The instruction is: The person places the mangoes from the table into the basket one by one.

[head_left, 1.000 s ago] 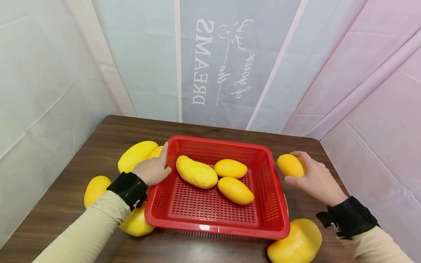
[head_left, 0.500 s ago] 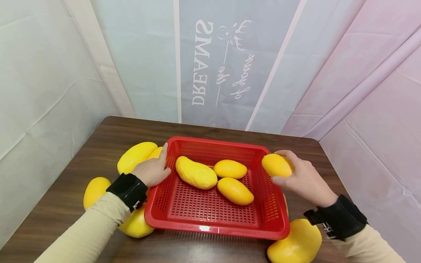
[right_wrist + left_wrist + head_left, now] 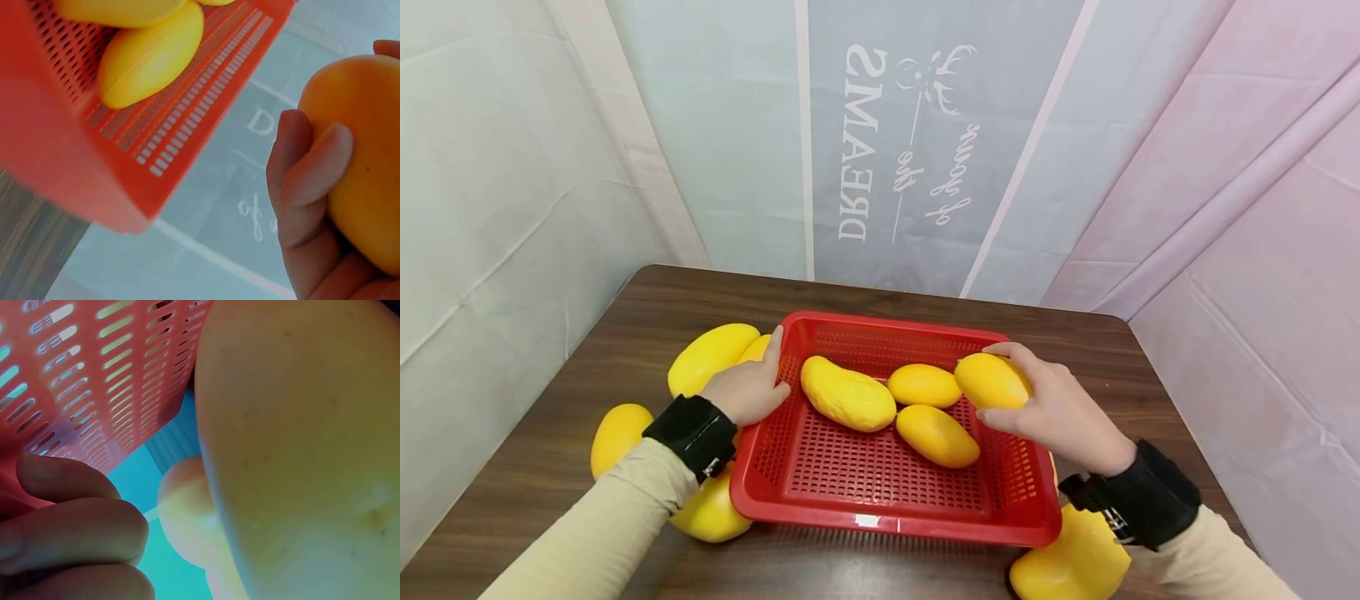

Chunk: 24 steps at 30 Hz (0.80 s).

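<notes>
A red perforated plastic basket stands on the table, with a long lumpy yellow mango and two smaller, smoother mangoes inside. My left hand grips its left rim; in the left wrist view the fingers curl under the rim. Over the basket's right part, my right hand holds another yellow mango between thumb and fingers. In the right wrist view this mango sits against the curled fingers, and the palm is partly out of frame.
Several mangoes lie left of the basket, among them one at the back, one at far left and one below the left wrist. A large mango lies at the basket's front right corner. Printed cloth hangs behind the table.
My right hand has carried its mango leftward, from beside the basket across the right rim to over the inside. The left hand and the basket stay put.
</notes>
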Tool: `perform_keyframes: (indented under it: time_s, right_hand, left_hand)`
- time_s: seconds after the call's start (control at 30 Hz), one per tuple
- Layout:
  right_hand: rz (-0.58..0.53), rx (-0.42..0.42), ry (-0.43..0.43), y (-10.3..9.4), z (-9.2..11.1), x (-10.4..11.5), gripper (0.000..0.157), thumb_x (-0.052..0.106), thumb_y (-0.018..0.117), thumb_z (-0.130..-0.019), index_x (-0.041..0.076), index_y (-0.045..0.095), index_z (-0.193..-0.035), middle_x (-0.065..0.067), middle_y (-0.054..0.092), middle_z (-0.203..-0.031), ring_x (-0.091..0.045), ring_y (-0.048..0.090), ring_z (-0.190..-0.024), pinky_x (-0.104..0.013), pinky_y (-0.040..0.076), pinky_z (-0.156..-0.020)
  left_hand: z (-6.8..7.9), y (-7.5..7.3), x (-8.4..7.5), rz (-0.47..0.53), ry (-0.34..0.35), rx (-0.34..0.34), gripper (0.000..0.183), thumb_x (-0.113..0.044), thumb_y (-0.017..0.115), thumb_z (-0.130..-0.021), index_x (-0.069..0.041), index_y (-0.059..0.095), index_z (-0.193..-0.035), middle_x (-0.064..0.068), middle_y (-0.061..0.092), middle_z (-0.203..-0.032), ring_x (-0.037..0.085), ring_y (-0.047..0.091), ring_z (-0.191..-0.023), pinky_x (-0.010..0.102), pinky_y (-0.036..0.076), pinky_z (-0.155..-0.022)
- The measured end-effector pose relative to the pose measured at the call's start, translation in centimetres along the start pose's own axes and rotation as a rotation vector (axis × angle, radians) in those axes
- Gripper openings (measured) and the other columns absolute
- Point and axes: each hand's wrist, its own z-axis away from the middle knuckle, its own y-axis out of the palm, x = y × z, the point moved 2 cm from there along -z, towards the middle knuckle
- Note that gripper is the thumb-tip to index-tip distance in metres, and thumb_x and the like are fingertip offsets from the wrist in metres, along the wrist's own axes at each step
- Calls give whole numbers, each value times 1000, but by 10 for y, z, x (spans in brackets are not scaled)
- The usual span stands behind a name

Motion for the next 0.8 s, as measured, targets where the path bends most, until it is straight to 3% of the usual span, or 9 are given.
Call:
perform_keyframes:
  time_s: [0.47, 0.8]
  right_hand:
    - [-51, 56, -85, 30, -15, 11, 67, 32, 80, -77, 13, 55, -136, -4, 66, -104, -17, 59, -80, -39, 54, -71]
    - [-87, 83, -90, 52, -26, 10, 68, 31, 81, -76, 13, 55, -136, -3, 65, -102, -18, 59, -80, -39, 54, -70]
  left_hand:
    - [0, 1, 3, -4, -3, -1, 93, -24, 52, -97, -6, -11, -162, 7, 60, -70, 17, 63, -51, 33, 59, -56]
    - [-1, 0, 2, 4, -8, 2, 93, -24, 52, -97, -7, -12, -162, 7, 60, -71, 17, 63, -51, 33, 59, -56]
